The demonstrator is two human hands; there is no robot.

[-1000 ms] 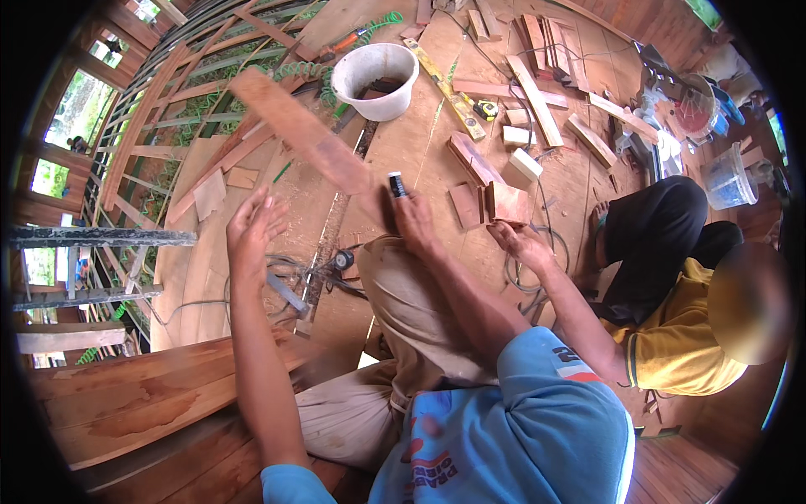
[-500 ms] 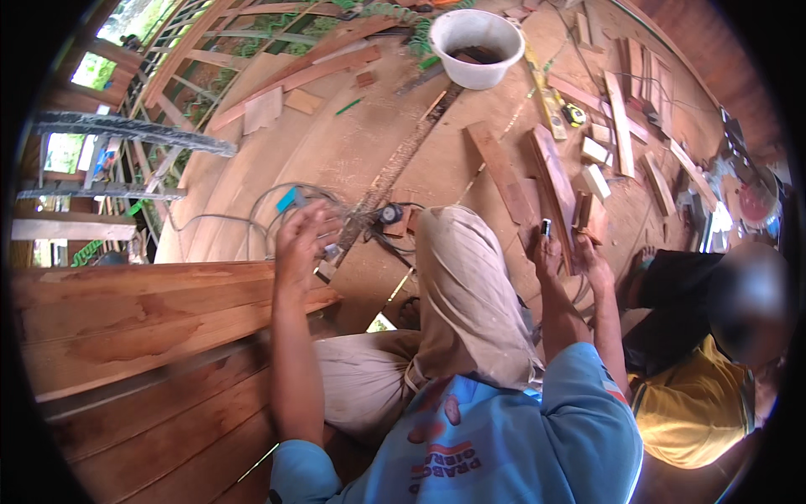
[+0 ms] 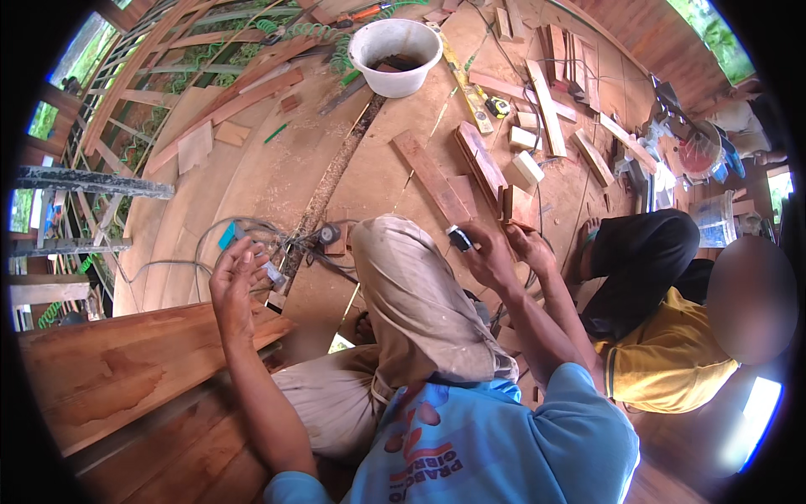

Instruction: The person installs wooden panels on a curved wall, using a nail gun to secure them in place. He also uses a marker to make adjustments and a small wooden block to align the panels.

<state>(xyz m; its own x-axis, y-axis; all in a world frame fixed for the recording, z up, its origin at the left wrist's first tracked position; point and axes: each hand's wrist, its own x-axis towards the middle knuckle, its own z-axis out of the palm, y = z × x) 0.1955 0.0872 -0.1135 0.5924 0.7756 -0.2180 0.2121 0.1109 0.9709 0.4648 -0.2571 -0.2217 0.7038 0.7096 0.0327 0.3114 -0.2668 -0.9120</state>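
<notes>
My left hand [image 3: 232,281] is raised over the left side, palm partly up, fingers apart and loosely bent, with nothing visible in it. Beyond its fingers lie a small clear plastic piece [image 3: 274,274] and tangled dark cable. My right hand [image 3: 490,257], in front of my bent knee, grips a small black object with a white end [image 3: 458,238], too small to name surely. Beside it, a co-worker's hand [image 3: 531,250] holds a short wood block [image 3: 519,207]. A reddish plank [image 3: 430,175] and a second plank [image 3: 481,160] lie just beyond.
A white tub [image 3: 395,82] stands at the far middle. A yellow spirit level [image 3: 460,71] and tape measure [image 3: 498,107] lie among offcuts. Wide boards [image 3: 126,370] flank my left arm. The co-worker in a yellow shirt [image 3: 667,361] sits close at right.
The view has swung right, so the floor things appear further left. My right hand has turned, and the black object now points to the left. My left hand's fingers are more bent.
</notes>
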